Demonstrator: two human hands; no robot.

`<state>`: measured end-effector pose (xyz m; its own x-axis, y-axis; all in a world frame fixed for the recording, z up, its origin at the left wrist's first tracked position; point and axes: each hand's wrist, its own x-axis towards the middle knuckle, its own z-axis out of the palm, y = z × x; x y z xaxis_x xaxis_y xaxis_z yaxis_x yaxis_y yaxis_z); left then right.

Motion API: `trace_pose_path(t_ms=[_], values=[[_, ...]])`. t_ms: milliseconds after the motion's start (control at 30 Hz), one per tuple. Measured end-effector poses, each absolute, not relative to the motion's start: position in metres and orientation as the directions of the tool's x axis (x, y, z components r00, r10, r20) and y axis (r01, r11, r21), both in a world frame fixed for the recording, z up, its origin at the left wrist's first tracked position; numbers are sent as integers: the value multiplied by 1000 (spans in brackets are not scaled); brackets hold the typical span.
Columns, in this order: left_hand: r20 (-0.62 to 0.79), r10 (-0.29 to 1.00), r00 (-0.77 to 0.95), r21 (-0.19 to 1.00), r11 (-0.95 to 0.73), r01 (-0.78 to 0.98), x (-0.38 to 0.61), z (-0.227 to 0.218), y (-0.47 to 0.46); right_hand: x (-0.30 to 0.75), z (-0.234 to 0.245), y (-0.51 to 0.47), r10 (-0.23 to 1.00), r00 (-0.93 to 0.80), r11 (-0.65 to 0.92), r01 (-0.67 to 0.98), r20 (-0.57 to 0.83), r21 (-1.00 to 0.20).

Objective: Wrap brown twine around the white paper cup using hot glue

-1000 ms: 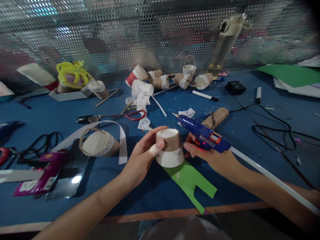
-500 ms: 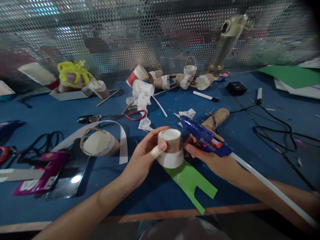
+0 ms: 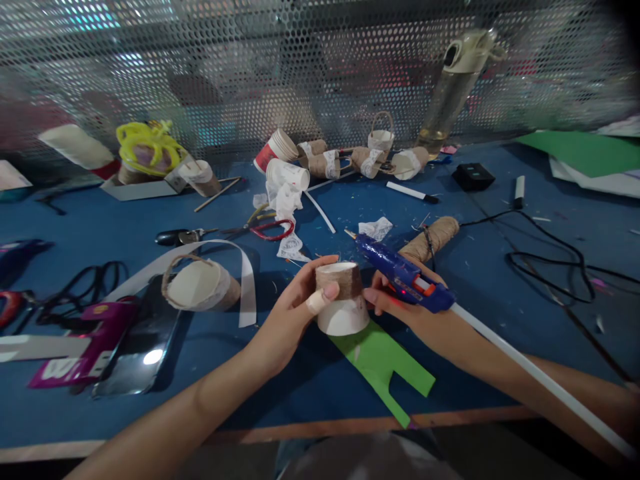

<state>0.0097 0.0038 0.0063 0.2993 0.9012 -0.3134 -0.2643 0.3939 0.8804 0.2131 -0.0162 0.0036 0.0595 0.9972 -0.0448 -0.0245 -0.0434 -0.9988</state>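
My left hand [image 3: 295, 303] is wrapped round the left side of a small paper cup [image 3: 343, 317], its thumb across the front. Brown twine [image 3: 345, 283] covers the cup's upper half in a band; the lower part is bare white. A light strip is on that thumb. In my right hand [image 3: 395, 303] is a blue hot glue gun [image 3: 395, 267], its handle mostly hidden and its nozzle pointing up-left, beyond the cup's rim. The right thumb tip meets the cup's right side. A white glue stick [image 3: 530, 367] trails from the gun's back. Beneath the cup lies a green cut-out piece [image 3: 380, 363].
To the left are a twine-handled cup basket [image 3: 200, 287], a phone [image 3: 140, 353] and scissors [image 3: 270, 229]. Behind lie lace [image 3: 289, 243], a twine roll [image 3: 433, 240] and several decorated cups [image 3: 367, 161]. A bottle [image 3: 447, 100] stands against the perforated metal panel [image 3: 250, 80].
The glue gun has shifted slightly left, closer over the cup. The cup has tipped a little, so less of its inside shows. Both hands keep their holds.
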Motion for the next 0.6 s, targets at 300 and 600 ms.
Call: trace_pose_path(t_ms=[300, 600], values=[[-308, 917, 255, 863, 382, -330, 4, 9, 7, 214, 10, -15, 1000, -10, 8, -58, 9, -998], [-336, 896, 289, 803, 433, -410, 3, 14, 12, 217, 7, -17, 1000, -17, 23, -48, 24, -999]])
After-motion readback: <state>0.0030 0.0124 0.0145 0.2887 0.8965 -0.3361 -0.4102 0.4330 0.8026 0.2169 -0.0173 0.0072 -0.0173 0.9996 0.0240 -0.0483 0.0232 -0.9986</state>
